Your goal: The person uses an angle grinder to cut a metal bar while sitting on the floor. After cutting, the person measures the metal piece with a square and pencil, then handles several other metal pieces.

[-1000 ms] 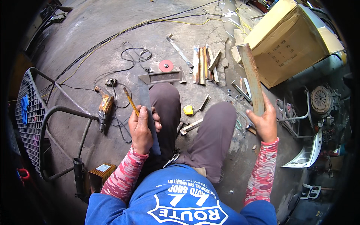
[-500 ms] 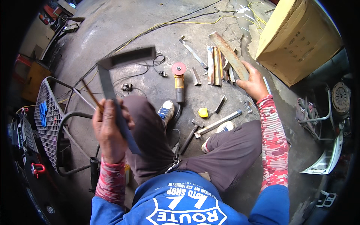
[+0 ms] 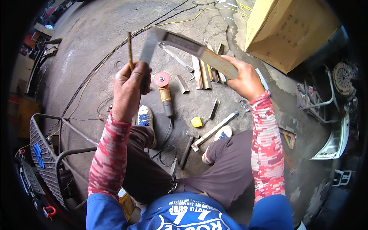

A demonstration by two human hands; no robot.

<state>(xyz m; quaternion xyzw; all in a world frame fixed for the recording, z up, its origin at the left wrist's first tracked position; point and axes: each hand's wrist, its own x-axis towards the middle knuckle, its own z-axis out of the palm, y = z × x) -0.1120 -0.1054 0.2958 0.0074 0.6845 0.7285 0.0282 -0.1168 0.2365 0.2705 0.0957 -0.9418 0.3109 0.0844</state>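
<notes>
two hands (image 3: pixel 130 82) (image 3: pixel 248 78), one held square (image 3: pixel 180 41), one grinder (image 3: pixel 165 95), one hammer (image 3: pixel 186 152)

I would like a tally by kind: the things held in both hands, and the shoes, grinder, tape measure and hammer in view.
Pencil, left hand: 1
Square, left hand: 1
Metal bar, right hand: 1
Shoes: 2
Grinder: 1
Tape measure: 1
Hammer: 1
Total: 8

Rust-mottled bar (image 3: pixel 219 63), red-and-white pixel-patterned sleeves (image 3: pixel 109 155), blue shirt (image 3: pixel 188 211), yellow tape measure (image 3: pixel 196 122)

Workshop: grinder (image 3: pixel 165 100), hammer (image 3: pixel 186 152) on concrete floor (image 3: pixel 96 30); blurry rim, perhaps clutch part (image 3: pixel 344 79).
</notes>
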